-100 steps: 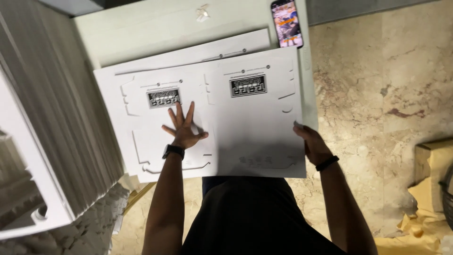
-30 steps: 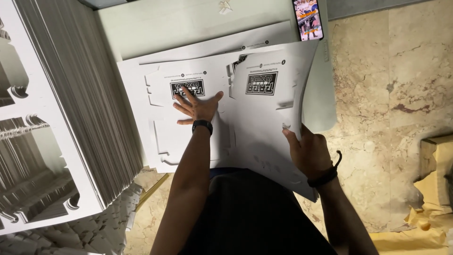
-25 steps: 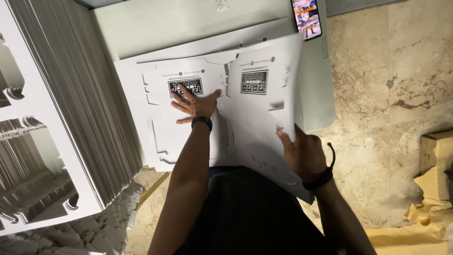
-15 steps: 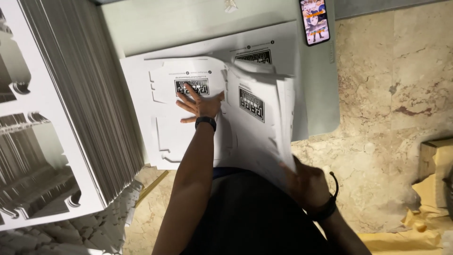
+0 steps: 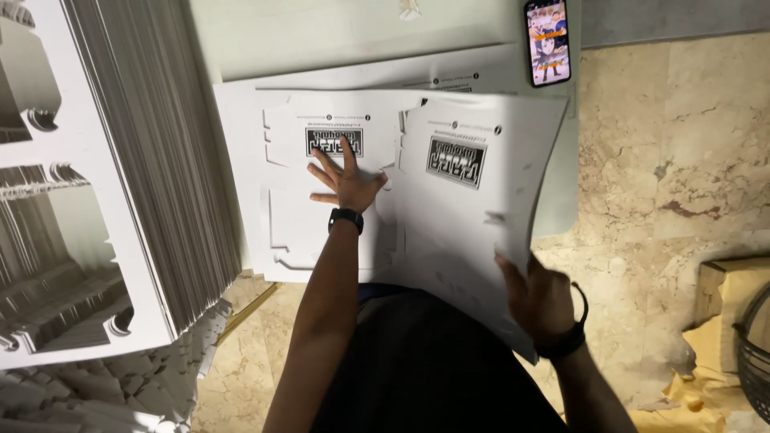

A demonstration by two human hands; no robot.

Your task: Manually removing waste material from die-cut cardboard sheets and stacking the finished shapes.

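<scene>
A white die-cut cardboard sheet with a dark printed label lies flat on a pale green board on the floor. My left hand presses flat on it, fingers spread, just below the label. A second white die-cut sheet with its own label is lifted and tilted on the right side. My right hand grips its near edge, with a dark band on the wrist. More white sheets lie underneath, their far edges showing.
A tall stack of white cut sheets fills the left side, with cardboard scraps below it. A phone with a lit screen lies at the far right of the board. Brown cardboard pieces and a dark basket sit at right on marble floor.
The right-hand sheet was raised and bent over toward the left half a second ago; now it has swung back out to the right, flatter, still held by my right hand. My left hand stayed put.
</scene>
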